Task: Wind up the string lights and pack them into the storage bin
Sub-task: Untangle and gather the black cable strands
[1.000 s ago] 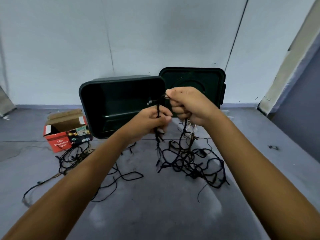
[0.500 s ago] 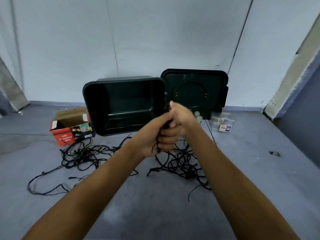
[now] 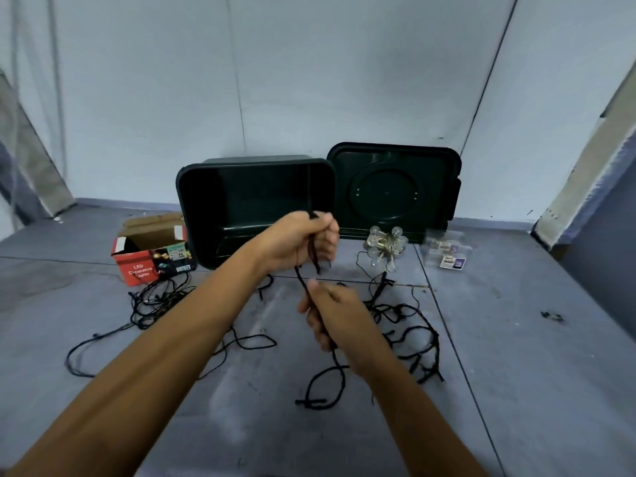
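A black string of lights [image 3: 411,342] lies tangled across the grey floor. My left hand [image 3: 303,241] grips a small wound bunch of it, raised in front of the dark green storage bin [image 3: 254,201], which lies tipped on its side with its opening toward me. Below, my right hand [image 3: 335,311] grips the strand that runs down from the left hand; the strand then trails to a loop on the floor. More black wire [image 3: 155,301] is heaped at the left.
The bin's lid [image 3: 392,187] leans against the wall at the right of the bin. A red LED lights carton [image 3: 151,251] stands open at the left. A cluster of clear globe bulbs [image 3: 387,246] and small clear packets [image 3: 447,253] lie near the lid.
My hands were clasped together on the strand; now the right hand has slid down along it, away from the left, which stays raised. The view has tilted, showing the bulbs and packets.
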Available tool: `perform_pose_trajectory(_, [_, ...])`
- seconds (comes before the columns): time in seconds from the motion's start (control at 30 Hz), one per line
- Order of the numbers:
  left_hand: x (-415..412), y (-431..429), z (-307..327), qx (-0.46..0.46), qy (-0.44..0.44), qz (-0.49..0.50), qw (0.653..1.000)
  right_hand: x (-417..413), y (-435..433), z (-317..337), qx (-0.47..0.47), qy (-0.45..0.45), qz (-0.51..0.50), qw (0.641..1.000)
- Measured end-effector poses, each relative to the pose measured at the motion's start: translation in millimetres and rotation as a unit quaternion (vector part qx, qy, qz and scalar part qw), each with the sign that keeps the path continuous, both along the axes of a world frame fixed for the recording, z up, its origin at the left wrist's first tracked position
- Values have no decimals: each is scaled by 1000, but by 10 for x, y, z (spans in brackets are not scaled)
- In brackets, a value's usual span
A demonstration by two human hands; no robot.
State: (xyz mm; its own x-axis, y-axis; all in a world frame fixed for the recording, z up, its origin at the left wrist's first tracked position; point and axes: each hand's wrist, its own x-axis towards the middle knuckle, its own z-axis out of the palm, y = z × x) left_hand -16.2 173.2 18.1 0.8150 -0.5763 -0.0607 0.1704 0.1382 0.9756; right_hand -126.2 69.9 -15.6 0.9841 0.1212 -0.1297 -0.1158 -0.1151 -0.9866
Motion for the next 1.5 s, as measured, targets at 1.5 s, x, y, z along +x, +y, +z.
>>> perform_pose_trajectory(1.5, [-611, -34, -270, -86, 43, -161, 982, 737, -189, 592, -92, -210, -45, 972])
